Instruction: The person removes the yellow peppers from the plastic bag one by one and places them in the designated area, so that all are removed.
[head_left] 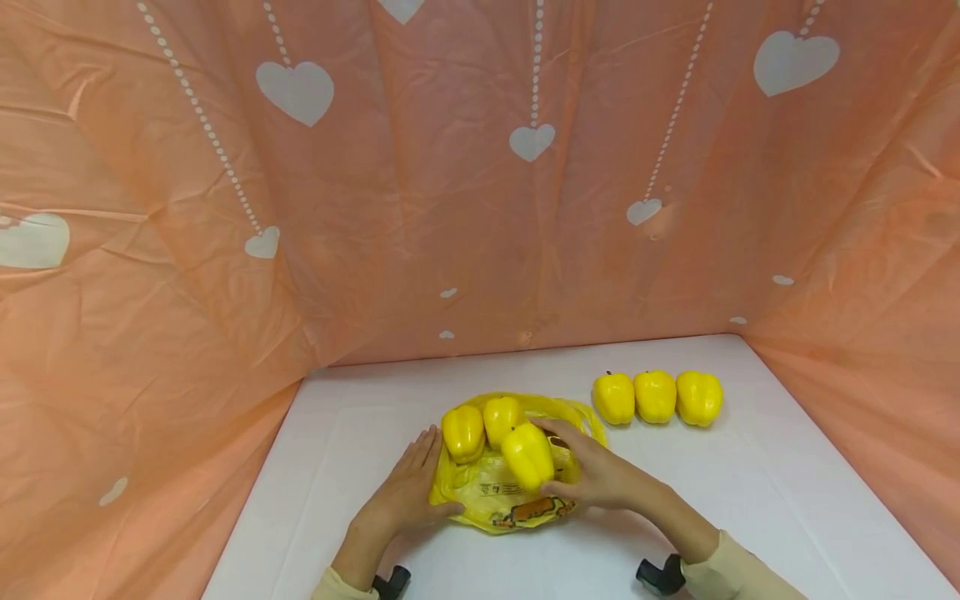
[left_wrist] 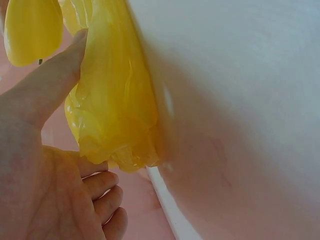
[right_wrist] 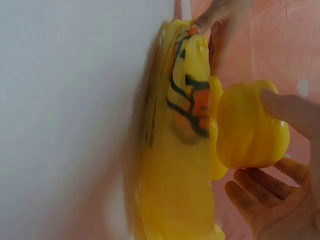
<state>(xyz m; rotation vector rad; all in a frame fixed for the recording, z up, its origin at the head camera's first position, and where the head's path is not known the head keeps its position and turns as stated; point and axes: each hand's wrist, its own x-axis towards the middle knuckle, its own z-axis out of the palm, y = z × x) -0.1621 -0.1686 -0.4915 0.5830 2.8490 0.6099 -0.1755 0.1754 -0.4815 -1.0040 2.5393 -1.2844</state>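
Observation:
A yellow plastic bag [head_left: 480, 517] with a printed orange and black picture lies spread on the table, its mouth facing up. Two yellow bell peppers sit at its back left: one bell pepper [head_left: 462, 435] by the left rim, another bell pepper [head_left: 502, 417] beside it. My right hand [head_left: 600, 477] holds a third yellow bell pepper [right_wrist: 252, 125] over the bag, thumb on one side and fingers on the other. Against the bag's left side rests my left hand [head_left: 407, 485], fingers extended and thumb [left_wrist: 65, 62] at the near rim.
On the back right of the white table [head_left: 750, 500], three more yellow bell peppers [head_left: 655, 397] stand in a row. An orange curtain [head_left: 465, 208] with white hearts encloses the back and sides. Black wrist mounts [head_left: 660, 575] show near the front edge.

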